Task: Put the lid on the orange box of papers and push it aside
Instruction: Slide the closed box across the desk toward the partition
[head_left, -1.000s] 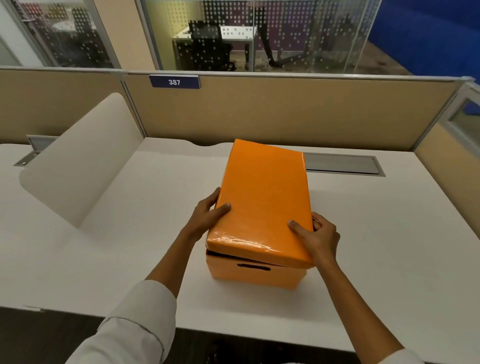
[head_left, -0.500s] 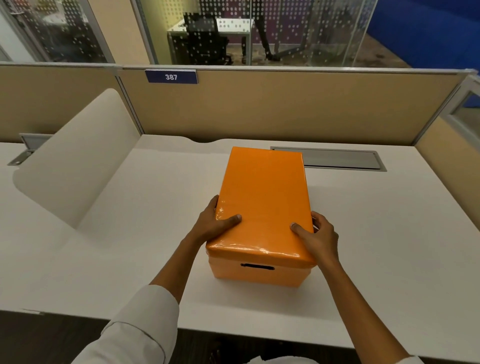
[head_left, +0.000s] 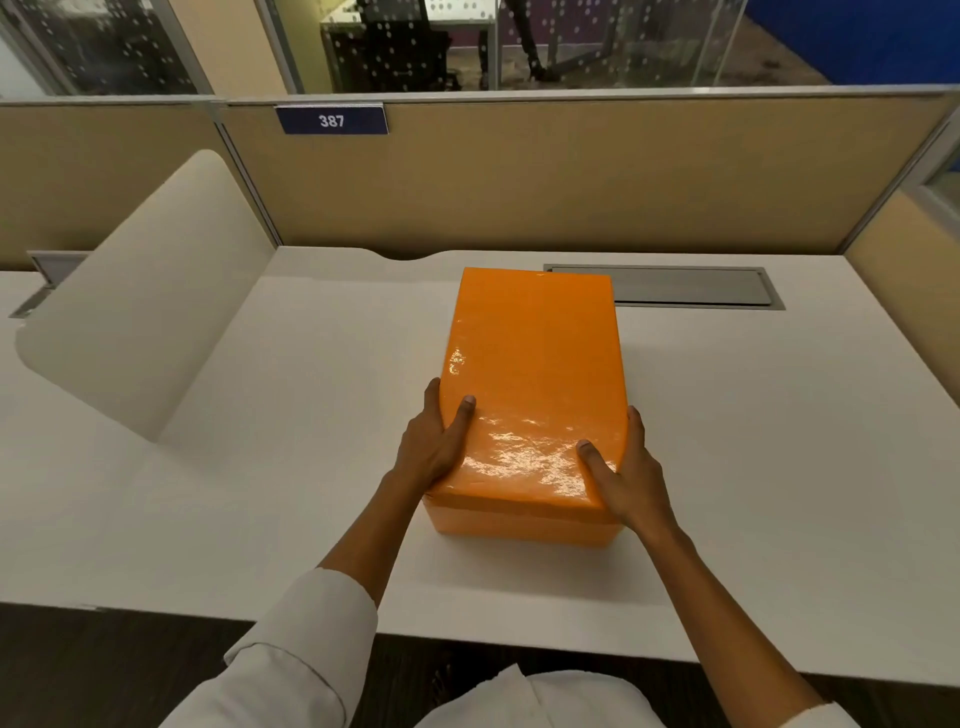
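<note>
The glossy orange lid (head_left: 535, 374) sits flat on the orange box (head_left: 519, 527), covering it fully; the papers inside are hidden. The box stands in the middle of the white desk (head_left: 311, 493). My left hand (head_left: 436, 441) grips the lid's near left edge, thumb on top. My right hand (head_left: 626, 478) grips the near right corner, thumb resting on the lid's top.
A white curved divider panel (head_left: 140, 306) rises at the left. A grey cable hatch (head_left: 670, 288) lies behind the box on the right. Beige partition walls (head_left: 571, 176) close off the back and right side. The desk's front edge runs below my forearms.
The lid's raised near end has come down flat onto the box, closing the gap and covering the handle slot. Both hands stayed on its near edges.
</note>
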